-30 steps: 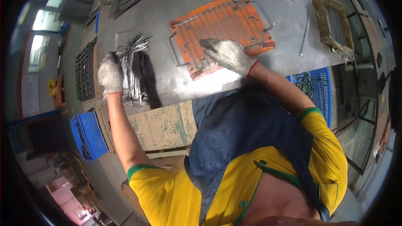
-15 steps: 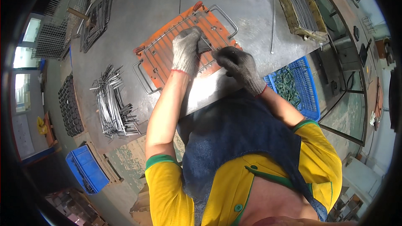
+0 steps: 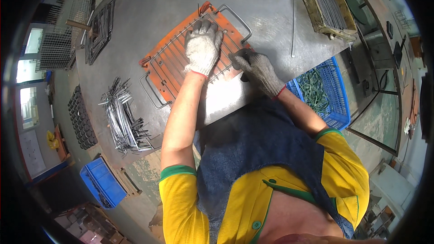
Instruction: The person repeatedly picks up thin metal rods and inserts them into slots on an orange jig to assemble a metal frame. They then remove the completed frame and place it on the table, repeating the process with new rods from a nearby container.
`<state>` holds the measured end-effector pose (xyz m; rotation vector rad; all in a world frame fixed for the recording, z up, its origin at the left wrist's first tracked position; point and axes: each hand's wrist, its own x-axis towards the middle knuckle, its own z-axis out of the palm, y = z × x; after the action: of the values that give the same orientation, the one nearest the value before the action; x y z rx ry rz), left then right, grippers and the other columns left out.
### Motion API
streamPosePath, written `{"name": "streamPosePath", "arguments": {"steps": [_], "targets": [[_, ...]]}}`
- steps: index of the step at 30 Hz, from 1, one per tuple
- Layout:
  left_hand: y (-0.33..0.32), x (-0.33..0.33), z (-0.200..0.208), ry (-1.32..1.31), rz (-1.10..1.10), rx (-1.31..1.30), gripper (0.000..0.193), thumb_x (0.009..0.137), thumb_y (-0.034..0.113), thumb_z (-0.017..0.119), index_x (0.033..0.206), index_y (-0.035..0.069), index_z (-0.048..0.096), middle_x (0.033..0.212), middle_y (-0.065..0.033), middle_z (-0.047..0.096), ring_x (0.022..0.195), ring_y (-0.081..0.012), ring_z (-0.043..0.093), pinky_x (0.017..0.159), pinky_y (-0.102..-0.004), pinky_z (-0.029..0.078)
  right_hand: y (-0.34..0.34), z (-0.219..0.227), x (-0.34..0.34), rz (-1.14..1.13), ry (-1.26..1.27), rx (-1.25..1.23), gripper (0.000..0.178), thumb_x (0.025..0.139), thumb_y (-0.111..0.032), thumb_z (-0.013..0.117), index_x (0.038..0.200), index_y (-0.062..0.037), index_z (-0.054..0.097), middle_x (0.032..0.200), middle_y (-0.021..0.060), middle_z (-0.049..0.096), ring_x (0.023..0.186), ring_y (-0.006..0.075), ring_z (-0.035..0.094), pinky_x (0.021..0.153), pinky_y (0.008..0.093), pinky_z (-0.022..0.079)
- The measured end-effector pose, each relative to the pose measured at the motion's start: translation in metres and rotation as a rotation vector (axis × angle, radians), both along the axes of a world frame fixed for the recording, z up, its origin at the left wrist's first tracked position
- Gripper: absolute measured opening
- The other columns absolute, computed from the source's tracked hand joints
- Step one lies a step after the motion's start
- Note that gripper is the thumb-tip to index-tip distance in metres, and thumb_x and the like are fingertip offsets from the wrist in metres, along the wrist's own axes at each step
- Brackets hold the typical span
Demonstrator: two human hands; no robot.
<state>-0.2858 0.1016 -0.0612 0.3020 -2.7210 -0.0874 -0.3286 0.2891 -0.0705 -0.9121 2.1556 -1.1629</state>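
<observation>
A flat orange jig plate (image 3: 232,30) lies on the metal worktable, with a wire rack (image 3: 171,57) of parallel rods on top. Bent-wire handles stick out at both ends: the right handle (image 3: 246,23) and the left handle (image 3: 145,91). My left hand (image 3: 202,49), in a whitish knit glove with dark fingertips, rests flat on the rack, fingers stretched toward its far edge. Close to the jig's near right corner is my right hand (image 3: 261,70), gloved in grey, its fingers curled together. Whatever they hold, if anything, is hidden.
Loose bent metal wires (image 3: 124,117) are heaped at the table's left. Wire frames (image 3: 100,31) lie farther back. A yellowish box (image 3: 312,22) of rods stands back right, beside a long thin rod (image 3: 293,22). Below the right edge sits a blue basket (image 3: 337,90) with green strips.
My left hand has gone from curled to flat, fingers now stretched out on the rack. My right hand stays closed near the jig's corner. The whole view has shifted slightly.
</observation>
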Motion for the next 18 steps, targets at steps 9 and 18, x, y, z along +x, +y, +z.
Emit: {"name": "streamPosePath", "arguments": {"steps": [9,18], "targets": [[0.008,-0.001,-0.005,0.057,0.036,0.064,0.033,0.093,0.034,0.054,0.112,0.008,0.061,0.113,-0.0105,0.060,0.115,-0.0276,0.051,0.095,-0.0463,0.040,0.000,0.004,0.002,-0.099,-0.019,-0.010,0.047,0.097,-0.049,0.047,0.108,-0.0064,0.063,0.075,0.0095,0.066,0.059,0.0197,0.068,0.064,0.0366,0.053],[0.008,0.001,-0.001,0.109,0.002,0.026,0.032,0.092,0.033,0.053,0.111,0.009,0.063,0.113,-0.0116,0.062,0.112,-0.0298,0.053,0.100,-0.0492,0.034,-0.003,0.022,0.005,-0.082,0.061,0.097,0.036,0.098,-0.034,0.049,0.112,-0.0031,0.061,0.083,0.0128,0.069,0.073,0.0304,0.067,0.070,0.0393,0.053]]}}
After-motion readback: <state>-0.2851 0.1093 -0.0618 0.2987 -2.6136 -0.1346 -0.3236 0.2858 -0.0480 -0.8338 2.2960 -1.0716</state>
